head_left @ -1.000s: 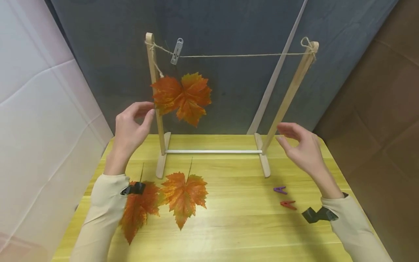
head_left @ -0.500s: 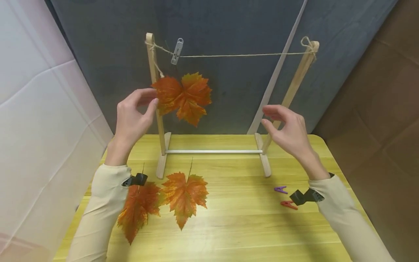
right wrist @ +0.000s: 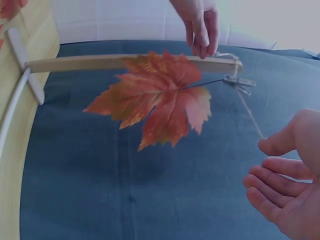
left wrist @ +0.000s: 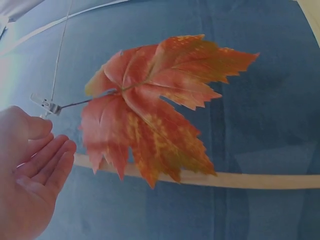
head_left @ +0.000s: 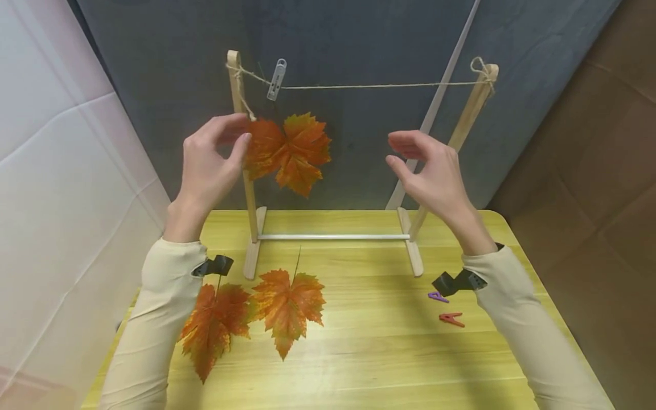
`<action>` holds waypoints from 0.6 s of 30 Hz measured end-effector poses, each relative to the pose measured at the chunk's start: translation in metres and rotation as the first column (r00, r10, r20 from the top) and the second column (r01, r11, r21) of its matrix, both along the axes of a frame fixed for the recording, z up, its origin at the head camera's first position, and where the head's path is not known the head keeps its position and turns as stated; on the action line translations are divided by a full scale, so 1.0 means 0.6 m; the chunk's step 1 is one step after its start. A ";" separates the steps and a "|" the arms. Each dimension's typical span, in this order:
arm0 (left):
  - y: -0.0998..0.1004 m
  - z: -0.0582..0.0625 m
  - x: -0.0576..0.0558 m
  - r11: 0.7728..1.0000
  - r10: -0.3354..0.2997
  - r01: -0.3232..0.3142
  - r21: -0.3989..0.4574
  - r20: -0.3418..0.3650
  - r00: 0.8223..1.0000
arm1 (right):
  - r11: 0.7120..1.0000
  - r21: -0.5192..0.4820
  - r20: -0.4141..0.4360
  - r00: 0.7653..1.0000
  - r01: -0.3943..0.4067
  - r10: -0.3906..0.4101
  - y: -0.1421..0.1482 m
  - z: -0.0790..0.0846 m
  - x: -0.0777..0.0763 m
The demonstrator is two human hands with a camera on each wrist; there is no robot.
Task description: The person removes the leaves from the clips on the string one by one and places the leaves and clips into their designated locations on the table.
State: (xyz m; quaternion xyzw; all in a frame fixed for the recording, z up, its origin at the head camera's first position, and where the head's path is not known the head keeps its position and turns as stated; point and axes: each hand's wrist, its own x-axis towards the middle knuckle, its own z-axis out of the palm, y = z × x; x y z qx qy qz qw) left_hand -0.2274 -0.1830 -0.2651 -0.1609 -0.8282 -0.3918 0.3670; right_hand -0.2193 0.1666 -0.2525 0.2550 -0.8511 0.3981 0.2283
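An orange artificial maple leaf (head_left: 292, 151) hangs by its stem from a clear clothespin (head_left: 277, 80) on a twine line (head_left: 359, 86). The line runs between two posts of a wooden stand (head_left: 468, 117). My left hand (head_left: 210, 162) is beside the left post, fingertips at the hanging leaf's left edge, thumb apart from the fingers and nothing gripped. Below the line, right of the leaf, my right hand (head_left: 430, 171) is raised with thumb and fingers apart, holding nothing. The right wrist view shows the leaf (right wrist: 160, 97) and clothespin (right wrist: 240, 84) beyond that hand's fingers.
Two more orange leaves lie on the wooden table: one leaf (head_left: 288, 310) in front of the stand, another leaf (head_left: 212, 330) partly under the left forearm. A purple clothespin (head_left: 438, 296) and a red clothespin (head_left: 451, 319) lie at the right. A white rod (head_left: 333, 237) joins the stand's feet.
Both hands have risen. The right hand has also moved left, away from the right post, while the left hand has come up along the hanging leaf's edge. The leaves and clothespins stay put.
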 end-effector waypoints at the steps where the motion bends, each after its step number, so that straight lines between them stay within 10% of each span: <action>1: 0.002 0.002 -0.002 1.000 -0.003 0.003 -0.001 -0.004 1.000 | 1.000 -0.007 0.000 1.000 -0.005 0.005 -0.005 0.004 -0.001; 18: 0.025 0.027 -0.029 1.000 -0.007 0.006 0.018 0.047 0.999 | 0.998 -0.045 -0.010 0.999 -0.038 0.037 -0.083 0.076 -0.016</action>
